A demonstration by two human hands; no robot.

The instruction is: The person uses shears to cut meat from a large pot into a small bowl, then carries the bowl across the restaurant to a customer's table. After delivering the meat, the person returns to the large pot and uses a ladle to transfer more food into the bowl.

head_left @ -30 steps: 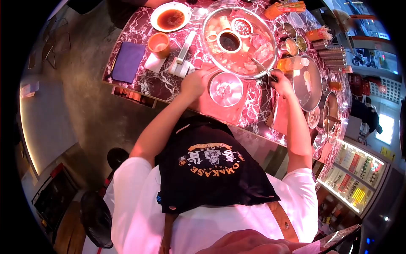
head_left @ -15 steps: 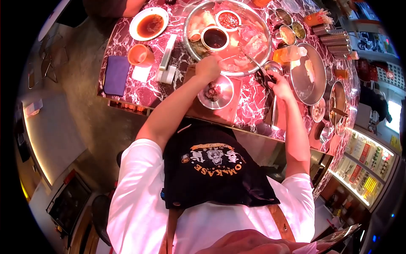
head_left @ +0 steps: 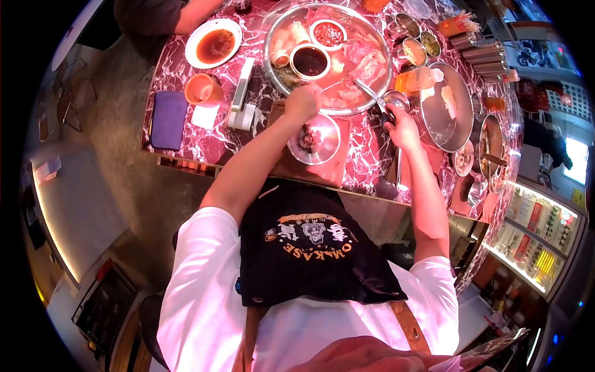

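Leaning over the marble worktop (head_left: 204, 139), the person has both hands up in the top middle of the frame. Their left hand (head_left: 302, 102) is curled shut right at the near rim of the big metal platter (head_left: 266, 53), pinching what looks like a thin stick (head_left: 333, 85), though it's too small to say what it really is. Just below that hand sits a small metal bowl (head_left: 328, 149) with some dark meat (head_left: 308, 137) in it. The right hand (head_left: 401, 127) is a bit further right, fingers wrapped around the handle of a metal utensil (head_left: 370, 94) that pokes up and left into the platter. On the platter there's a dark sauce bowl (head_left: 310, 61) and a red chili bowl (head_left: 328, 32). A white plate (head_left: 215, 42) and an orange cup (head_left: 201, 90) sit off to the left.
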